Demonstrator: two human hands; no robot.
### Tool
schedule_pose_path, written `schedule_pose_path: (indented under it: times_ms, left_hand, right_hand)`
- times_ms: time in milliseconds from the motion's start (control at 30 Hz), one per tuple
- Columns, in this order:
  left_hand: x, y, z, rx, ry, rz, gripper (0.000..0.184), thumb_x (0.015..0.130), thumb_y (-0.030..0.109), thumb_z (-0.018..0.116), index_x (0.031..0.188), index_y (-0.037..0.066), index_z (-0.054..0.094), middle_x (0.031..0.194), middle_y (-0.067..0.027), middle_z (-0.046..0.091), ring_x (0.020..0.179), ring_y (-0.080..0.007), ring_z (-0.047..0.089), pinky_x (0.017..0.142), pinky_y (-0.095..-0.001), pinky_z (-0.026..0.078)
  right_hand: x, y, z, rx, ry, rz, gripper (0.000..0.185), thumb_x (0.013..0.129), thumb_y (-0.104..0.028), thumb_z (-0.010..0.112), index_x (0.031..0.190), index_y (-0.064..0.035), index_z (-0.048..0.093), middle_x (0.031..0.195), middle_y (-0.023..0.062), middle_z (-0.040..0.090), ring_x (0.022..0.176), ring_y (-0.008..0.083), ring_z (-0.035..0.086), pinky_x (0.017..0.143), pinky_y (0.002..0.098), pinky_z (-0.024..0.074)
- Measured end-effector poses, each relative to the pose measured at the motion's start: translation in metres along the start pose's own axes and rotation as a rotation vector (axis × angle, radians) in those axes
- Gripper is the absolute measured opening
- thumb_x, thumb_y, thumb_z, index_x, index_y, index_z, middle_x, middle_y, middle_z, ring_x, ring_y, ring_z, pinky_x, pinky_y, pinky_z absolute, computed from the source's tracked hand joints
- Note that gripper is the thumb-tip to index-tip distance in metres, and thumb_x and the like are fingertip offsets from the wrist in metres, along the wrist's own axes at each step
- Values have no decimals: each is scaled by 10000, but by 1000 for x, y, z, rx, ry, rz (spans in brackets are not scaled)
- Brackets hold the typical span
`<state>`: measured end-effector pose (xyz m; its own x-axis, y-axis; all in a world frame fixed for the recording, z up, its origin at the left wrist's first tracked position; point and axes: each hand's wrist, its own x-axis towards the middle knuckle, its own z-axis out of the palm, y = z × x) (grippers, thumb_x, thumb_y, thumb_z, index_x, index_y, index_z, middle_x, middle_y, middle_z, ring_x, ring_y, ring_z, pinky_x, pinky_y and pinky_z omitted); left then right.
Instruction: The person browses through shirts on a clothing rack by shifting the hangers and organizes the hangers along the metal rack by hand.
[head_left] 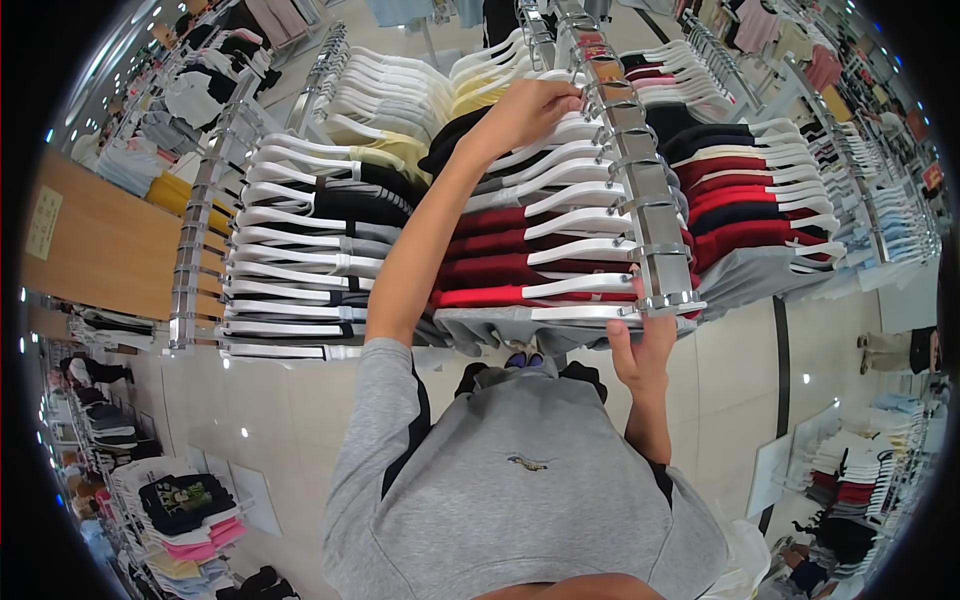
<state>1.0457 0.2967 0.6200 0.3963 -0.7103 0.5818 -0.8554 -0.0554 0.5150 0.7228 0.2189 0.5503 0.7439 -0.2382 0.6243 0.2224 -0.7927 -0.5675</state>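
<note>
My left hand (540,108) reaches to the far part of the chrome rail (645,180), its fingers curled at a white hanger (565,132) close to the hook. Dark garments (455,140) hang beside that wrist. Nearer me on the same rail are dark red garments (490,270) and a bright red one (480,297) on white hangers. At the near end, a grey garment (490,325) hangs in front. My right hand (645,350) is by this end, thumb up and apart from the fingers, one finger reaching past the front hanger. The rail partly hides its other fingers.
A second rail (195,240) on the left carries several white hangers with black, grey and white garments. More red and navy garments (745,190) hang to the right. A wooden panel (110,225) stands at far left. Other clothes racks surround the tiled floor (720,380); a person's legs (885,352) show at right.
</note>
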Motion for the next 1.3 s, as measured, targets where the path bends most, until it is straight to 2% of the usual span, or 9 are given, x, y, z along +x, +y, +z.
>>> schedule_pose_path:
  times_ms: [233,467,533,667,800,867,1000,1200,1300]
  left_hand:
    - [3,-3,5,2,83,-26,224,951,204,605,942,-18,638,614,-181,507,552,-294,435,559,-384,394]
    - [7,4,8,-73,161,-26,189,911,147,631,1022,-1,667,649,-181,599,531,-289,518,559,-365,446]
    - [10,9,6,43,125,-72,222,885,151,646,1015,-27,675,794,-206,683,695,-295,683,656,-355,516]
    - [9,5,12,-76,122,-173,217,897,136,647,1021,-42,643,855,-170,711,752,-259,708,684,-341,536]
    - [9,9,9,-90,275,-127,165,874,93,667,979,-16,602,885,-144,693,744,-235,683,682,-332,535]
    - [7,13,5,8,264,-107,143,848,84,688,915,-7,599,780,-99,652,654,-195,625,638,-311,498]
    - [3,9,7,19,129,-115,227,889,81,626,1098,1,664,726,-120,631,605,-174,571,607,-304,478]
    - [7,23,8,-188,123,-76,228,877,45,640,1099,7,674,766,-114,656,641,-184,591,614,-308,483]
    - [10,19,5,28,117,-1,236,846,21,669,1082,33,678,828,-167,676,689,-258,629,638,-335,500]
  right_hand:
    - [-1,1,-1,-15,-7,-8,500,884,-294,630,1253,36,557,1344,259,496,1248,471,449,1034,536,337]
    - [0,0,0,5,0,3,514,887,-307,624,1270,29,554,1351,261,498,1250,469,455,1034,528,339]
    - [1,0,-1,-2,-17,9,513,884,-310,626,1267,24,557,1356,263,498,1252,467,455,1032,524,344]
    - [2,-1,-2,9,-7,-13,508,873,-321,634,1255,9,570,1377,266,491,1257,461,459,1029,515,355]
    - [13,-7,-6,-23,56,-107,420,856,-307,659,1058,52,577,1354,271,515,1251,460,480,1020,526,370]
    - [15,-8,-7,-36,76,-144,370,846,-281,672,947,50,544,1354,267,518,1265,456,476,1011,523,384]
    - [16,-7,-8,-9,105,-162,402,834,-273,693,1117,-18,564,1394,229,498,1276,429,476,1014,508,382]
    - [17,-8,-10,-6,104,-182,473,846,-257,680,1253,-56,548,1415,201,488,1287,401,474,1018,497,376]
    - [17,-9,-10,22,113,-163,474,852,-264,674,1258,-58,545,1418,204,484,1290,403,470,1017,498,376]
